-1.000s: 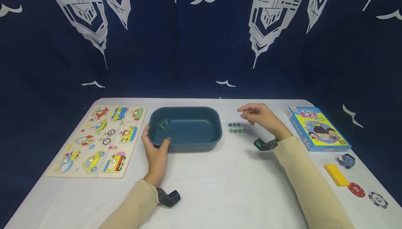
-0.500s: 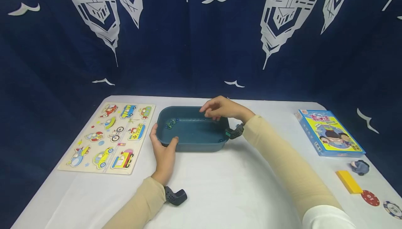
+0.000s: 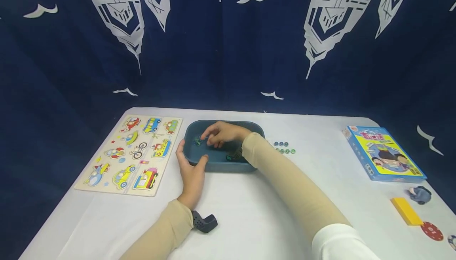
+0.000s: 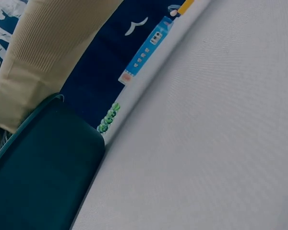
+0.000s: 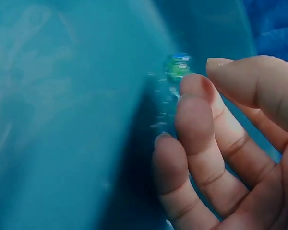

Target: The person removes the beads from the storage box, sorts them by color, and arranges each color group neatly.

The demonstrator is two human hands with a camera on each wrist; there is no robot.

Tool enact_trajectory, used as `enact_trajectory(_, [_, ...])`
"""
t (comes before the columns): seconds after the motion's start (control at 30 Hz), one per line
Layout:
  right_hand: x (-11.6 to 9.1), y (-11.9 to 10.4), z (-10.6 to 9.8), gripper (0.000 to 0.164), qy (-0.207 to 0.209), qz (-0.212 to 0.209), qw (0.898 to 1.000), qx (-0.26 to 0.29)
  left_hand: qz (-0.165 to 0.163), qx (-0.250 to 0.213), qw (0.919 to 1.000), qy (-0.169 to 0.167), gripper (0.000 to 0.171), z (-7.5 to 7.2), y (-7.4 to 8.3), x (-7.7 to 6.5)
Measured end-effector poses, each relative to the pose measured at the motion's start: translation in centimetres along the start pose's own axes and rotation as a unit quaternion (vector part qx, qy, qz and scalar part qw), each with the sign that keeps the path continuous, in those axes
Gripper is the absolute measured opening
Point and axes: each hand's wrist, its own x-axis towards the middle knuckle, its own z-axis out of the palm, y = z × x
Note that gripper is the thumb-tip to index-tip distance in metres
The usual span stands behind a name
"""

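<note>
A dark teal plastic basin stands on the white table. My left hand grips its left front corner, thumb over the near rim and fingers along the left side. My right hand reaches down inside the basin, close to a small cluster of green and blue glass marbles at the left end. In the right wrist view, a blurred green-blue marble shows just beyond the bent fingertips; thumb and fingers are apart with nothing between them. The left wrist view shows the basin's outer wall but no left fingers.
Right of the basin lie rows of blue marbles and green marbles. A wooden picture puzzle lies on the left. Farther right are a blue-yellow box, a grey-blue figurine, a yellow block and a red chip.
My right hand has moved left from beside the marble rows, over the basin's rim and down to the cluster inside. My left hand has kept its hold on the basin. The head view has shifted.
</note>
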Motion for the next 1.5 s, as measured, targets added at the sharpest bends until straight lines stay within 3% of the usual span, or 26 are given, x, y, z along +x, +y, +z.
enact_trajectory(0.13, [0.4, 0.4, 0.6, 0.031, 0.009, 0.023, 1.0, -0.012, -0.003, -0.002, 1.0, -0.004, 0.083, 0.4, -0.1, -0.2])
enact_trajectory(0.4, [0.5, 0.6, 1.2, 0.026, 0.01, 0.023, 0.998, -0.064, -0.019, 0.006, 0.9997, -0.01, 0.082, 0.9, -0.3, -0.9])
enact_trajectory(0.67, [0.7, 0.6, 1.7, 0.023, 0.006, -0.002, 0.995, -0.104, -0.023, 0.001, 0.9996, -0.016, 0.083, 0.9, -0.3, -1.3])
enact_trajectory(0.9, [0.9, 0.4, 1.7, 0.015, 0.028, -0.013, 0.984, -0.175, -0.022, 0.006, 0.9996, -0.017, 0.083, 1.1, -0.2, -1.1])
enact_trajectory(1.17, [-0.6, -0.5, 0.2, 0.014, 0.018, -0.033, 0.993, -0.112, -0.014, 0.001, 0.9997, -0.018, 0.083, 1.0, 0.0, -0.7])
enact_trajectory(1.33, [-2.9, -1.3, -1.4, 0.019, 0.021, -0.069, 0.997, -0.04, -0.012, 0.011, 0.9997, -0.018, 0.083, 0.5, 0.3, -0.4])
enact_trajectory(1.5, [-6.3, -1.5, -3.1, 0.017, 0.049, -0.118, 0.992, 0.025, -0.02, 0.014, 0.9996, -0.015, 0.083, -0.1, 0.7, -0.1])
